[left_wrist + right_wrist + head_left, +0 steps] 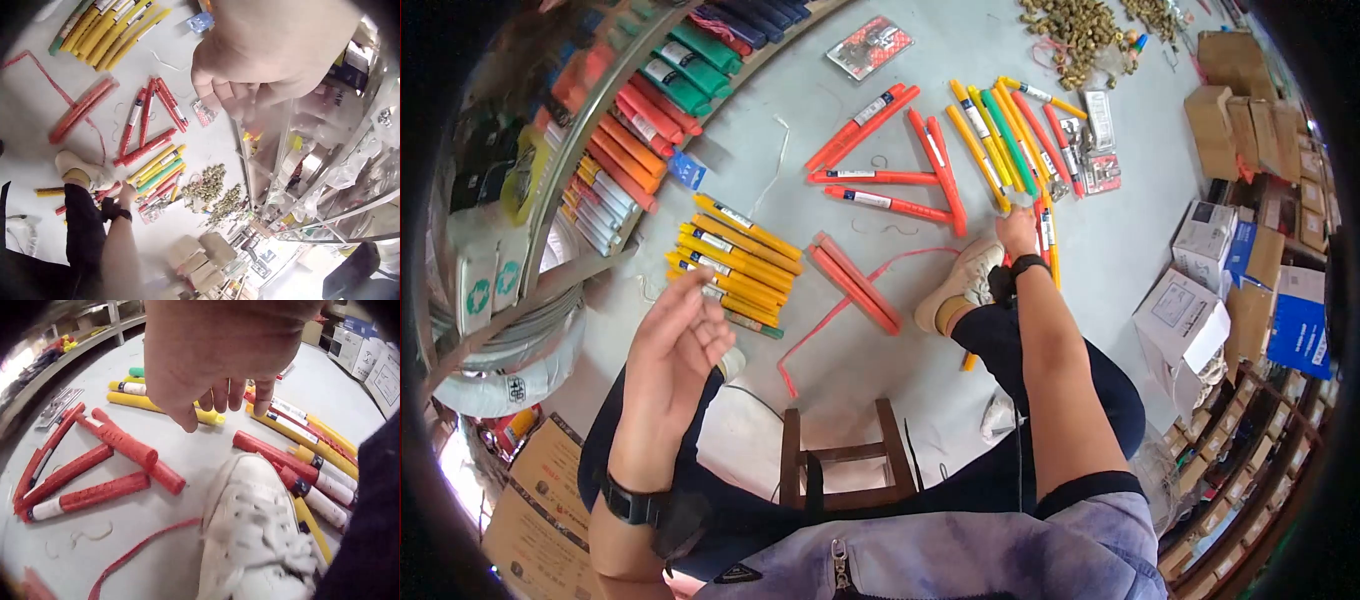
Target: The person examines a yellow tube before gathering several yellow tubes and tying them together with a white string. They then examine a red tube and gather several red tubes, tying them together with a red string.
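The gray floor (960, 50) has yellow tubes (750, 262) lined up left of the right shoe (965, 278); red tubes (910, 178) lie crisscross ahead. Left wrist: the left hand (269, 50) is loose, empty. Right wrist: the right hand (219, 350) hangs open near tubes past the shoe.

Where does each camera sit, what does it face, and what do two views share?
Head: on the head, facing down at the floor; left hand, right hand, legs show.
Left wrist: on it, past its own hand, toward red tubes and shelving; right arm shows.
Right wrist: on it, past its own fingers, toward tubes; a white shoe shows.
Both wrist views share the red tubes and white shoe.
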